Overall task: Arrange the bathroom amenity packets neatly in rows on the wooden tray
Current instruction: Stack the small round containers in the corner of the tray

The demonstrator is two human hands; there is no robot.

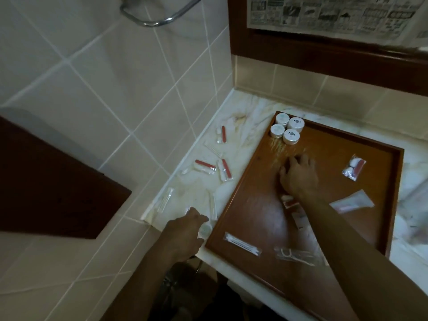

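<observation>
Wooden tray on marble counter, tilted to frame, near edge at counter lip. Nearest on tray: cotton swab packet by near-left corner, second clear packet just right of it, partly under right forearm. Left hand off tray, on counter just beside tray's left rim, fingers curled over small round white container; thumb side hidden, grip not fully clear. Two clear swab packets and on counter just beyond left hand. Right hand mid-tray, palm down, fingers spread toward far-left corner, flat on or just above tray floor, blurred; holding anything, cannot tell. Red-and-white packet under right wrist, partly hidden. Blurred clear packet with red strip on tray right of forearm. Cotton-ball packet with red file near tray's right rim, farther back. Left of tray on counter: three packets with red files, scattered, not in rows. Far-left tray corner: four white round jars in tight two-by-two cluster, touching. Beyond: tiled wall, chrome rail, dark wood frame with newsprint.
</observation>
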